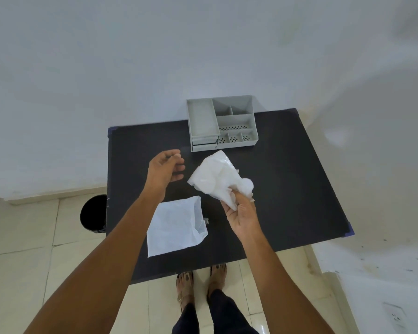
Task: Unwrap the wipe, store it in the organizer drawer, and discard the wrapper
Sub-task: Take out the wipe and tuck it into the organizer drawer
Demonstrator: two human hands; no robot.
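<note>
We see a black table (287,189) against a pale wall, viewed from above.

Right hand (243,216): closed, pinching the lower end of a crumpled white sheet (217,179) between thumb and fingers. The sheet is lifted off the table and fans up and to the left from the grip, its upper edge ending just short of the organizer (223,122). We take this bunched piece for the wrapper, since it looks thin and glossy, though we cannot be sure.

Left hand (165,168): open and empty, fingers loosely curled, hovering above the table to the left of the crumpled sheet and apart from it.

A flat white square, which we read as the wipe (175,227), lies on the table near its front edge, between the two forearms. One corner on its right side is folded over. A small pale scrap (206,221) sits just beside that side.

The organizer is grey and stands at the far edge of the table: open compartments on top, some with perforated floors, and two stacked drawers (204,144) at its front left. Both look closed or nearly so.

A black bin (93,213) stands on the tiled floor to the left of the table. The person's feet (203,283) show below the near edge.
</note>
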